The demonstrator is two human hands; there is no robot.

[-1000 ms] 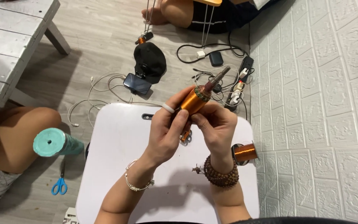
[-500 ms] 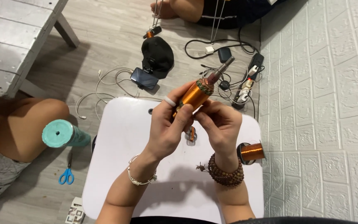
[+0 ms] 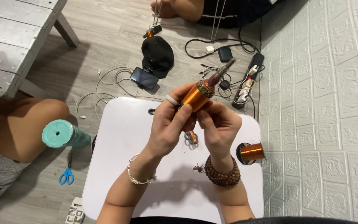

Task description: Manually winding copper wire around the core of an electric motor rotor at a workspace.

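Copper-wound motor core point(image 3: 198, 96) sits gripped in both hands above the white table point(image 3: 117, 166) — left hand point(image 3: 168, 126) wrapped around its body, right hand point(image 3: 218, 126) closed under it. Since a second ago it has barely moved — the winding work continues. A black-and-white printed package point(image 3: 75, 212) lies beside the table's near-left corner, blue scissors point(image 3: 66, 176) nearby.

Home floor workspace, wood-look flooring point(image 3: 104, 49), tangled cables point(image 3: 104, 83)
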